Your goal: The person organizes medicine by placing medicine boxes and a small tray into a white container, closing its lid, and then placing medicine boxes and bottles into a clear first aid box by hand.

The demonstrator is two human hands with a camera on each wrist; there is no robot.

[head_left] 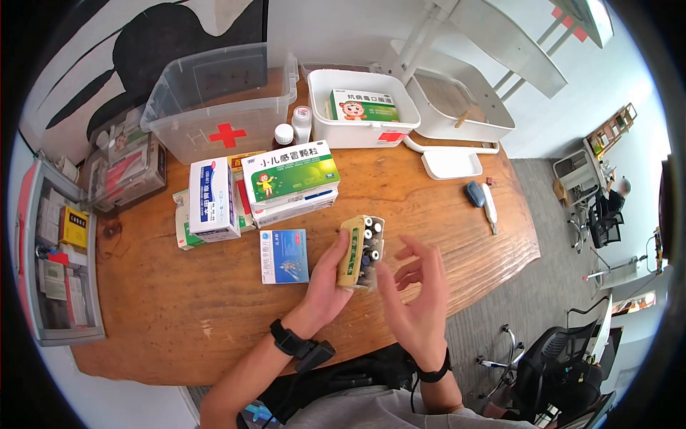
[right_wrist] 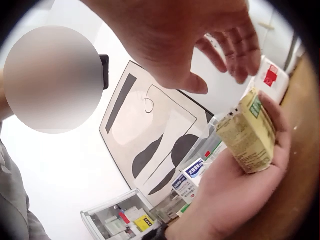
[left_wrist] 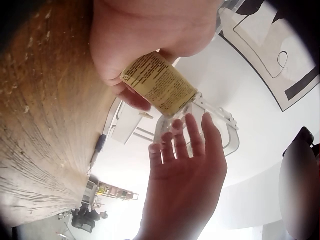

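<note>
My left hand (head_left: 326, 292) grips a small yellow box (head_left: 351, 259) with green lettering, raised over the front of the table. Its top end is open, and several small vials (head_left: 368, 234) with white or dark caps show inside. In the left wrist view, fine print covers one side of the carton (left_wrist: 159, 84). Just right of the box, my right hand (head_left: 418, 307) hovers with fingers spread and loosely bent, holding nothing. A blue and white medicine box (head_left: 284, 256) lies flat on the table beside the left hand.
Stacked medicine boxes (head_left: 289, 171) and two capped bottles (head_left: 284, 134) stand behind. Farther back are a clear bin (head_left: 179, 136) with a red cross and a white container (head_left: 357, 134). A thermometer (head_left: 489, 207) lies at right, a glass-fronted cabinet (head_left: 96, 286) stands left.
</note>
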